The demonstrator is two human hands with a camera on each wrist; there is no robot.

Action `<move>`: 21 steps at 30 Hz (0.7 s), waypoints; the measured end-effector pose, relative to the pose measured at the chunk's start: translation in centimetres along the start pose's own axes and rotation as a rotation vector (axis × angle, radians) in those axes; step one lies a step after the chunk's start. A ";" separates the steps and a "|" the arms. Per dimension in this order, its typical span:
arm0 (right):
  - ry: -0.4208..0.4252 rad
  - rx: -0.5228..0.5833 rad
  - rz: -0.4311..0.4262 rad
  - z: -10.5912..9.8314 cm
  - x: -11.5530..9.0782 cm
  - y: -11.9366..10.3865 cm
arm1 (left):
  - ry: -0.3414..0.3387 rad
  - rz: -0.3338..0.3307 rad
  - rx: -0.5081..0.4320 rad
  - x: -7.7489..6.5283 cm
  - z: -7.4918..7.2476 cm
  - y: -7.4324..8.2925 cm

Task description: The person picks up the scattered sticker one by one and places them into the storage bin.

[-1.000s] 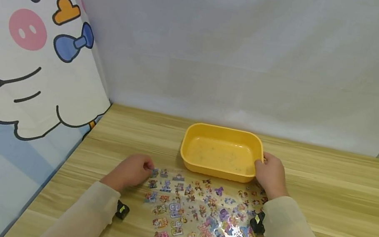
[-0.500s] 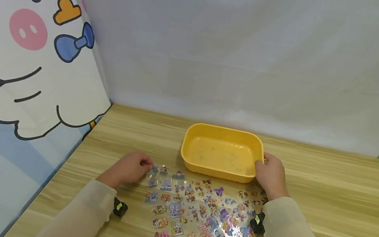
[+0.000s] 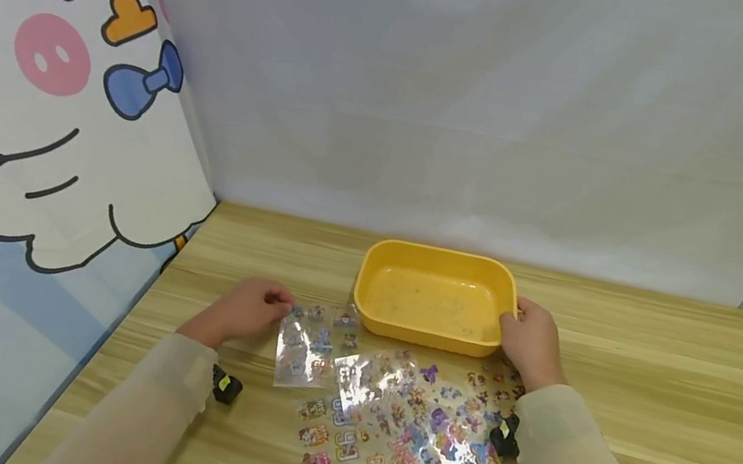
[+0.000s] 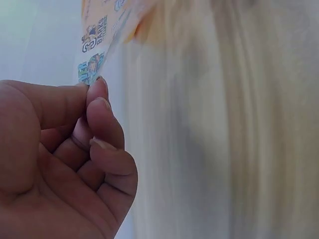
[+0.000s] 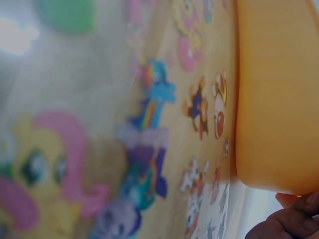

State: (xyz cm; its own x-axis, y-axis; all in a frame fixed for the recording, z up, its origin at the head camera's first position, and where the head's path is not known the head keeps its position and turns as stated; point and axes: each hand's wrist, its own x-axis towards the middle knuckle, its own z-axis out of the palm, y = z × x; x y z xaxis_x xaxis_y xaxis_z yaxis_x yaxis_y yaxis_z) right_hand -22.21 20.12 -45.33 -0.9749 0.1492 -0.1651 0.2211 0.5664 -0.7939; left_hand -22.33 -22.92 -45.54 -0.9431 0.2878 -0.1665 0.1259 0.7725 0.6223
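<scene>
My left hand (image 3: 244,309) pinches the upper left corner of a clear sticker sheet (image 3: 306,349) between thumb and index finger. The sheet is lifted and catches the light. In the left wrist view, the sticker sheet (image 4: 97,30) hangs from the fingertips, small printed pictures on it. At the right end of a yellow plastic tub (image 3: 429,338), my right hand (image 3: 531,343) grips the rim, thumb on the inner side. The right wrist view shows the outer wall of the tub (image 5: 279,94), with curled fingers (image 5: 294,221) at its lower corner.
More clear sticker sheets (image 3: 453,445) lie overlapping on the wood-grain table (image 3: 658,382) in front of the tub, some shining brightly. A white cloth (image 3: 495,121) hangs behind the table. A cartoon-printed curtain (image 3: 51,184) borders the left side.
My left hand has moved left and away from me, drawing the sticker sheet up off the others; the sheet now tilts and shines. My right hand and the tub stay put.
</scene>
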 end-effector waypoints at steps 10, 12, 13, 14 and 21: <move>-0.002 -0.002 -0.001 0.0 0.0 0.3 | -0.035 -0.073 -0.141 0.6 -3.3 -0.1; -0.003 0.001 -0.001 0.0 0.0 0.3 | -0.033 -0.081 -0.141 0.7 -3.8 0.0; -0.003 0.002 -0.002 0.0 0.0 0.3 | -0.034 -0.083 -0.143 0.7 -4.1 0.1; -0.003 0.004 -0.002 0.0 0.0 0.3 | -0.035 -0.087 -0.151 0.7 -4.3 0.2; -0.006 0.011 0.002 -0.1 0.0 0.3 | -0.075 -0.090 -0.204 1.1 -4.7 1.5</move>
State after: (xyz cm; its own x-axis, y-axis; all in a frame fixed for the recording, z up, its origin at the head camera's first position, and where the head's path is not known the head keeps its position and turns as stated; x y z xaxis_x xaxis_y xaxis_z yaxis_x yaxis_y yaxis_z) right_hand -22.17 20.32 -45.51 -0.9746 0.1456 -0.1701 0.2228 0.5575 -0.7997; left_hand -24.63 -24.13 -41.18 -0.9212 0.2700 -0.2801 -0.0297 0.6691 0.7426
